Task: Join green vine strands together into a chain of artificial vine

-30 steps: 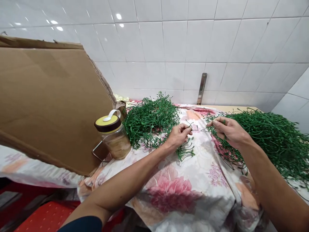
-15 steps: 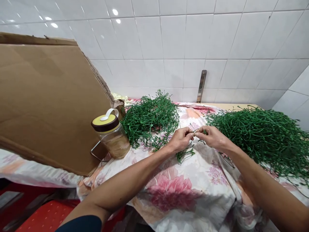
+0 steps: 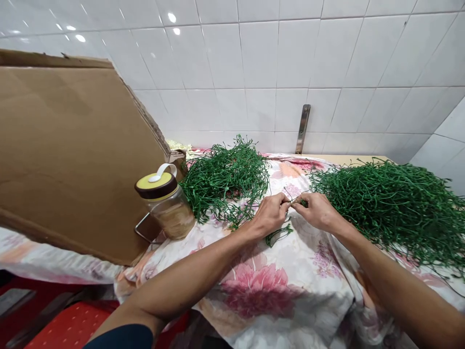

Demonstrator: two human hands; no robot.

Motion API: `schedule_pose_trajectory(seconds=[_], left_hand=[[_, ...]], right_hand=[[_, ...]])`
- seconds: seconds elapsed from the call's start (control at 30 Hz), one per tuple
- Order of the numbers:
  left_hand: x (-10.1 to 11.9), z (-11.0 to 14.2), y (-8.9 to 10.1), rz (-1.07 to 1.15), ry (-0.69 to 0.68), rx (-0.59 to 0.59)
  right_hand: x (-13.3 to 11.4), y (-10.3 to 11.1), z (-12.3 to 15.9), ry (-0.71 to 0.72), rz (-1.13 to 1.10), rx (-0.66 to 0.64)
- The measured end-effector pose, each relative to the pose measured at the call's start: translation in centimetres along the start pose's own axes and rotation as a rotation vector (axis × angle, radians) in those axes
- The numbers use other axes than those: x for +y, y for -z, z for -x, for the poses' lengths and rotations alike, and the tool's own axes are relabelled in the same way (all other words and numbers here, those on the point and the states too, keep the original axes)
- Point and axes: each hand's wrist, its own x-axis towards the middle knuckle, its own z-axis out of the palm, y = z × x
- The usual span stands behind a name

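My left hand (image 3: 269, 213) and my right hand (image 3: 315, 211) meet over a flowered cloth (image 3: 290, 286), fingertips pinched together on thin green plastic stems (image 3: 290, 199). A small bunch of the same stems (image 3: 278, 233) hangs under my left hand. A heap of green stems (image 3: 225, 177) lies to the left of my hands. A bigger heap (image 3: 392, 208) lies to the right, close beside my right wrist.
A clear jar with a yellow and brown lid (image 3: 165, 203) stands left of the smaller heap. A large cardboard sheet (image 3: 72, 155) leans at the left. White tiled walls (image 3: 254, 63) close off the back and right. Red stools (image 3: 69, 325) sit low at the left.
My right hand left the big heap and came left to meet my left hand; both now pinch stems together. The view shifted slightly.
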Motion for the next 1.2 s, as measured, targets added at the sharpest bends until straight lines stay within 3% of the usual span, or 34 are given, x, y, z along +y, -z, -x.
schedule_pose_trajectory(seconds=[0.23,0.37,0.43,0.53,0.63,0.77,0.97,1.1,1.2], left_hand=[[0.2,0.7,0.0,-0.367,-0.263,0.059],[-0.2,0.7,0.3,-0.46,-0.385,0.1],[-0.2,0.7,0.3,-0.436,-0.434,0.119],[0.4,0.7,0.1,-0.338,-0.526,0.115],[1.2,0.7,-0.3,-0.169,-0.555,0.113],[1.4,0.5,0.1,-0.014,-0.411,0.224],[1.1,0.5,1.1,0.043,-0.325,0.211],[0.9,0.5,0.9,0.067,-0.34,0.194],[1.1,0.5,1.0,0.092,-0.309,0.187]], right_hand=[[0.2,-0.2,-0.3,-0.124,-0.396,-0.085],[-0.1,-0.5,-0.3,-0.204,-0.612,-0.132],[0.0,-0.8,-0.4,-0.181,-0.563,-0.074],[0.2,-1.3,-0.6,-0.125,-0.289,0.082],[0.2,-0.6,-0.7,-0.107,-0.125,0.135],[-0.2,4.0,-0.2,-0.13,-0.157,0.356],[0.1,15.0,0.3,-0.289,-0.06,0.636],[3.0,20.1,-1.8,-0.421,0.343,0.578],[6.0,21.7,-3.3,-0.477,0.594,0.407]])
